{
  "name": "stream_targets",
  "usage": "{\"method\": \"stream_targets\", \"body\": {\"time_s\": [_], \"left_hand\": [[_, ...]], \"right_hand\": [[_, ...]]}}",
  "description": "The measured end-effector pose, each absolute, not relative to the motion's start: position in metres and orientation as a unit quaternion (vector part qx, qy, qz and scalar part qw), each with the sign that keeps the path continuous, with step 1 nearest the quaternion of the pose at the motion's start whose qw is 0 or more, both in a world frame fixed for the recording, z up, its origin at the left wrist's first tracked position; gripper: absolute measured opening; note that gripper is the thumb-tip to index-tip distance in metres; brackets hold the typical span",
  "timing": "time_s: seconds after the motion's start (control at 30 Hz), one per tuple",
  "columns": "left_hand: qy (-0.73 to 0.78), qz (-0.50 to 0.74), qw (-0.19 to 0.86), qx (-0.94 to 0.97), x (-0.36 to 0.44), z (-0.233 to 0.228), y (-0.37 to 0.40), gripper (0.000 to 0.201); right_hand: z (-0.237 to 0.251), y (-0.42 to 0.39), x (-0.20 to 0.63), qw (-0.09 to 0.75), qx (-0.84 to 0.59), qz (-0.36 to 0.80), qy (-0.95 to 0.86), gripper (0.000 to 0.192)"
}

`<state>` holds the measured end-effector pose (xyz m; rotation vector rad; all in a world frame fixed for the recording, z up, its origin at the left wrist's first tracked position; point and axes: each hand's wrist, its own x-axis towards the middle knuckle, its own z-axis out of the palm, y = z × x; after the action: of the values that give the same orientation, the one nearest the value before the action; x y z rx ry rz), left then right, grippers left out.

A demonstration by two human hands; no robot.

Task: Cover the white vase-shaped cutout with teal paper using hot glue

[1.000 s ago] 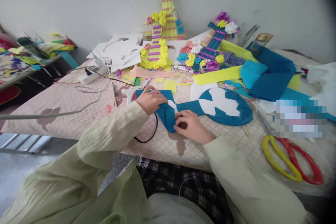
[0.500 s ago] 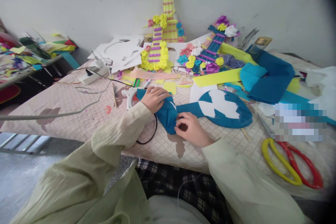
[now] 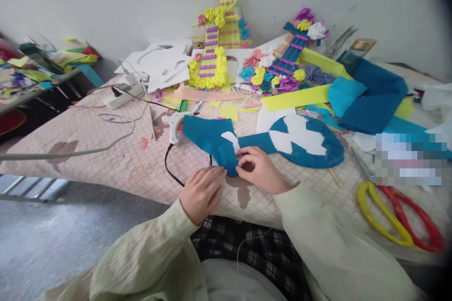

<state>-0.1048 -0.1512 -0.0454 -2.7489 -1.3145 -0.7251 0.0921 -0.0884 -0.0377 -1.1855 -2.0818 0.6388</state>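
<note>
Left hand (image 3: 202, 193) lies flat, fingers loose and holding nothing, just below the near corner of the teal felt guitar-shaped cutout (image 3: 226, 143), whose long axis runs right toward its round body, while right hand (image 3: 259, 169), nearer, pinches that corner.

Both hands (image 3: 259, 169) press blue paper (image 3: 215, 138) on table (image 3: 116, 160).
</note>
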Motion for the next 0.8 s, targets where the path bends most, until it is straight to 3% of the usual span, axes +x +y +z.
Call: {"method": "stream_targets", "body": {"time_s": [0.33, 0.47, 0.57, 0.8], "left_hand": [[-0.392, -0.212, 0.077, -0.892, -0.095, -0.056, -0.144, 0.037], [-0.385, -0.215, 0.074, -0.895, -0.094, -0.056, -0.142, 0.035], [-0.39, -0.21, 0.079, -0.893, -0.094, -0.054, -0.141, 0.035], [-0.392, -0.205, 0.076, -0.894, -0.094, -0.052, -0.141, 0.036]], "right_hand": [[-0.034, -0.089, 0.094, 0.339, -0.448, 0.266, -0.783, 0.008], [-0.031, -0.089, 0.101, 0.406, -0.465, 0.29, -0.731, 0.008], [-0.03, -0.09, 0.106, 0.441, -0.487, 0.246, -0.712, 0.009], [-0.033, -0.093, 0.097, 0.296, -0.538, 0.175, -0.77, 0.022]]}}
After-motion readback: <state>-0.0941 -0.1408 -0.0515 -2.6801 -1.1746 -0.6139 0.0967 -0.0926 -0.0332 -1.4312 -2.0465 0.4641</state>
